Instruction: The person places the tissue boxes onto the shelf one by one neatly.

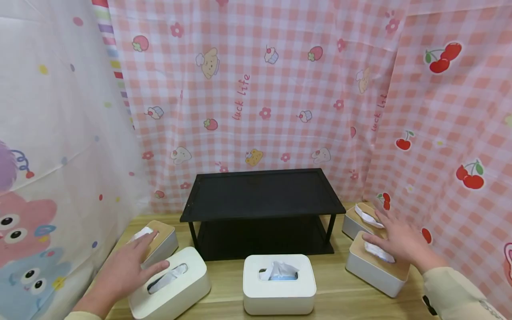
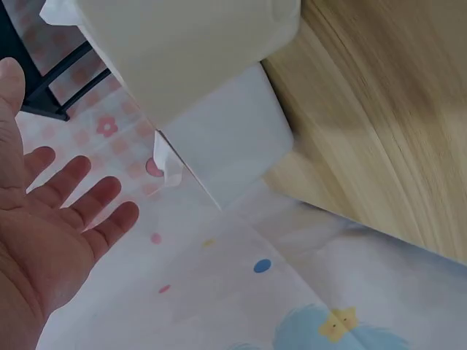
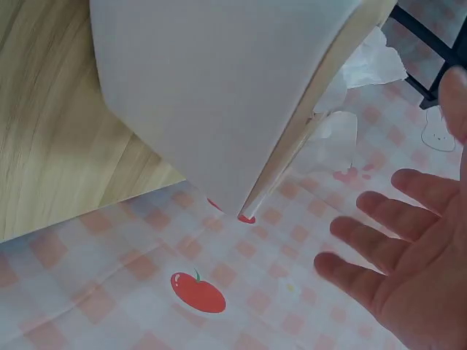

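Note:
My left hand [image 1: 127, 266], fingers extended, hovers over the left side of the table, near an all-white tissue box [image 1: 190, 278] and a wood-topped tissue box [image 1: 163, 246] behind it. In the left wrist view the palm and spread fingers [image 2: 106, 193] hold nothing. My right hand [image 1: 404, 238] hangs above two wood-topped tissue boxes at the right, a nearer one [image 1: 374, 273] and a farther one [image 1: 354, 226]. The right wrist view shows its fingers [image 3: 365, 248] apart, beside a box side [image 3: 211, 87]. Tissue pokes out of each box's slot.
A black two-level rack [image 1: 262, 195] stands at the back middle of the wooden table [image 1: 224, 284]. Another white tissue box [image 1: 280, 284] sits at the front centre. Printed cloth curtains [image 1: 256, 89] enclose the back and both sides.

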{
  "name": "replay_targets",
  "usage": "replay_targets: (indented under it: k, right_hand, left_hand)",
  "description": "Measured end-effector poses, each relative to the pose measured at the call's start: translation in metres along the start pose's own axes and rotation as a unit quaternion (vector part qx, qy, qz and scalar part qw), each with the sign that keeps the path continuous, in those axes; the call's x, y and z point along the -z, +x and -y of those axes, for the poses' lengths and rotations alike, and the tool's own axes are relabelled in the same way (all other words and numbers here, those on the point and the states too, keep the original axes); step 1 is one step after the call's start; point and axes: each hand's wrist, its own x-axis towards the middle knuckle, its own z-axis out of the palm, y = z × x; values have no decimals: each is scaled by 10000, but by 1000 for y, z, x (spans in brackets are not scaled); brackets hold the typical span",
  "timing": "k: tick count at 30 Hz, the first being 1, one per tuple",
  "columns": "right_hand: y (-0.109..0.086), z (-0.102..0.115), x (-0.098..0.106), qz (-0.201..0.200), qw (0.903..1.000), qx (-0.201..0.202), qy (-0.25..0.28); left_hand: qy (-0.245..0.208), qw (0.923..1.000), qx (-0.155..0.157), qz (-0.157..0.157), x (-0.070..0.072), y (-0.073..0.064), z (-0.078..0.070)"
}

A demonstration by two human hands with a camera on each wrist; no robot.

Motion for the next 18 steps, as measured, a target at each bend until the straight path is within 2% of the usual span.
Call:
replay_targets:
  k: [4,8,14,18]
  right_hand:
    - [-1,-1,0,-397,9988,-130,267]
    - [-3,-1,2,-525,9964,-396,529]
    - [-9,6,8,-877,9894,-524,1029]
    - [-17,12,10,-1167,9840,-467,1261]
  left_hand:
    - [-222,9994,261,-80,3,2,1]
    - [-413,9975,507,-260,5,-1,1]
    - [-999,9880,587,-1018,9,-12,0]
    - [-1128,9823,599,-1367,8,-19,-6]
